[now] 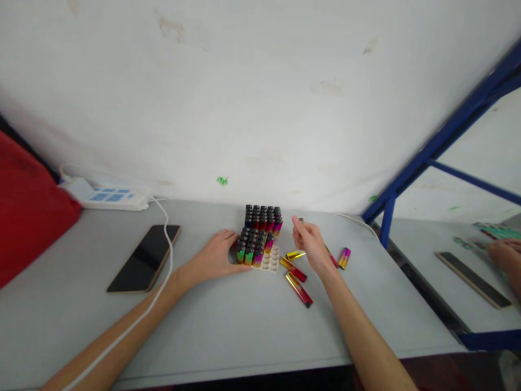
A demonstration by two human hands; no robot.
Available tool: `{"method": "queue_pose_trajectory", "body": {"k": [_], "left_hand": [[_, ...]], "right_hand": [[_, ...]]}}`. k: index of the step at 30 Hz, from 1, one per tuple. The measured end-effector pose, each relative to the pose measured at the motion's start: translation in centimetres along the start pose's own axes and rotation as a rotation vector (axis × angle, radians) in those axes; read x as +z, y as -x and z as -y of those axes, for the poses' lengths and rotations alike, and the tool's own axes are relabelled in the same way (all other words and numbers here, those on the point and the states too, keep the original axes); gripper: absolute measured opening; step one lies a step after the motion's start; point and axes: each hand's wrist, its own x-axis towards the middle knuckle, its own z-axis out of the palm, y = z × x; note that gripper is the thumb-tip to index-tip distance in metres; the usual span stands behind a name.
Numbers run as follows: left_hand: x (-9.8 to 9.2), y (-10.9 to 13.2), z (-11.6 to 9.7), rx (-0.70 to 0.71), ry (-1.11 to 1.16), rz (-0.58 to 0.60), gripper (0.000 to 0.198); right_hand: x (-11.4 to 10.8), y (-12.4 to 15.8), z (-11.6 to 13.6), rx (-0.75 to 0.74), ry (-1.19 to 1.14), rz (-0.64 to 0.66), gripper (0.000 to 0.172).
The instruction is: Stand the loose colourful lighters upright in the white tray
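A white tray (272,263) on the grey table holds several upright lighters (260,231) with black tops and rainbow-coloured bodies; a few tray holes at the near right are bare. My left hand (215,259) rests flat against the tray's left side, fingers touching it. My right hand (310,243) hovers just right of the tray, fingers pinched on a small dark-topped lighter (300,220) that is mostly hidden. Loose lighters lie on the table by this hand: a gold one (295,254), two red-gold ones (298,289) and a pink-gold one (344,258).
A black phone (144,258) lies at the left, with a white cable (165,255) across it from a white power strip (106,198). A red cloth (28,212) is at far left. A blue frame (431,157) divides off another table, where another person's hand (504,255) works.
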Motion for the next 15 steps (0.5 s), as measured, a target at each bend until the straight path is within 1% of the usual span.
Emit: {"method": "queue_pose_trajectory", "body": {"k": [2,3,8,11,15], "left_hand": [[0.1,0.0,-0.2,-0.017,-0.044,-0.011,0.059],[0.1,0.0,-0.4,-0.024,-0.055,-0.011,0.058],[0.1,0.1,-0.5,-0.012,-0.038,-0.009,0.055],[0.0,0.1,-0.4,-0.002,-0.008,-0.029,0.053],[0.0,0.1,-0.3,-0.003,0.007,-0.030,0.056]], "right_hand": [[0.9,-0.1,-0.6,0.063,-0.085,0.031,0.076],[1.3,0.0,-1.0,0.077,-0.084,0.028,0.074],[2.4,0.9,-3.1,0.047,0.019,-0.046,0.060],[2.5,1.1,-3.2,0.016,0.032,-0.041,0.060],[2.2,1.4,-2.7,-0.049,0.075,-0.011,0.062]]}}
